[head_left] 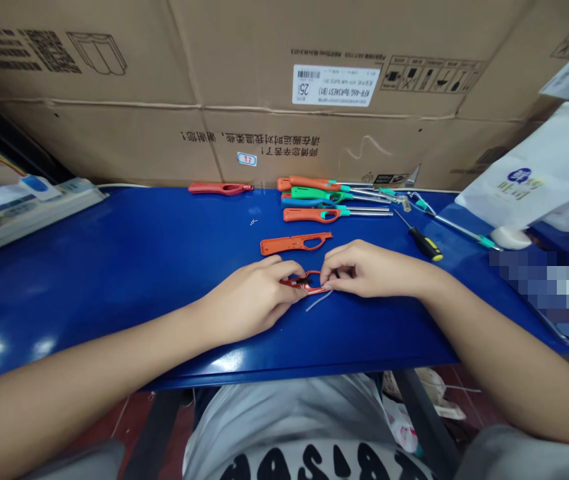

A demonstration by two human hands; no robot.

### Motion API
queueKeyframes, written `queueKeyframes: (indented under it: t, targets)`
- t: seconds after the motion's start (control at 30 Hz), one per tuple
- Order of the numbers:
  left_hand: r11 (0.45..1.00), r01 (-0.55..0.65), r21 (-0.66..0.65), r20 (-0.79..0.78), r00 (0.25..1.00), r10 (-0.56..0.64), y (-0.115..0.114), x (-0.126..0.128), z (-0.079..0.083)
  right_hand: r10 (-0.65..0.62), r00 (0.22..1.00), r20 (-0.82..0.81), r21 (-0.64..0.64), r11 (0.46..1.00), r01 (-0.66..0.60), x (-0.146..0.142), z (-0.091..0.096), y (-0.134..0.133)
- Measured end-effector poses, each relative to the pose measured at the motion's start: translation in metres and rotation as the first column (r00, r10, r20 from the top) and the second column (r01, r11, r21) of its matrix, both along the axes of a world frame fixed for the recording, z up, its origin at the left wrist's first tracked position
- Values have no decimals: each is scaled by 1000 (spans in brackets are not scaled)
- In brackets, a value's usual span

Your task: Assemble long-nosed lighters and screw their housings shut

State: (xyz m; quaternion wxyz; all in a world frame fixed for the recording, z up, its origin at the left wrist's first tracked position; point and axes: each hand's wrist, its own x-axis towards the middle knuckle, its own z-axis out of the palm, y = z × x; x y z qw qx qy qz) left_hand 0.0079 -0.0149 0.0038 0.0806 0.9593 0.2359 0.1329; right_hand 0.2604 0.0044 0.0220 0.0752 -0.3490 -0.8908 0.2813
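Low over the blue table, my left hand (259, 293) is closed round the handle end of an orange lighter half-shell (313, 289). Some dark and metallic parts show inside that shell. At its other end my right hand (359, 268) has its fingers pinched together by the loop. What those right fingertips pinch is hidden. A thin clear tube (318, 301) sticks out below the right fingertips. Just beyond both hands lies a second orange half-shell (296, 243), flat on the table.
Several long-nosed lighters (337, 200) lie in a group at the back, near a red lighter shell (220, 189). A black and yellow screwdriver (425, 243) rests to the right. Tiny metal pins (253, 222) lie left of centre. A cardboard box (244, 80) walls off the back; a white bag (529, 167) stands right.
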Motion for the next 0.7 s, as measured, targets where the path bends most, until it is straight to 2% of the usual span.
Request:
queueKeyframes:
  t: [0.17,0.37,0.53,0.7]
  targets:
    - [1000,21,12,-35,999,-20,-1,-1,-2,4,1000,9,34,999,-4,0,-1,2]
    - [1000,22,-14,62,998,-21,1,-1,-7,19,1000,-19,14,1000,-19,1,-2,4]
    - [998,32,-50,53,998,-29,3,-1,-6,-6,1000,-29,2,1000,6,-1,-3,2]
    - [998,36,-49,44,998,-34,4,-1,-6,30,999,-25,31,999,-29,0,-2,2]
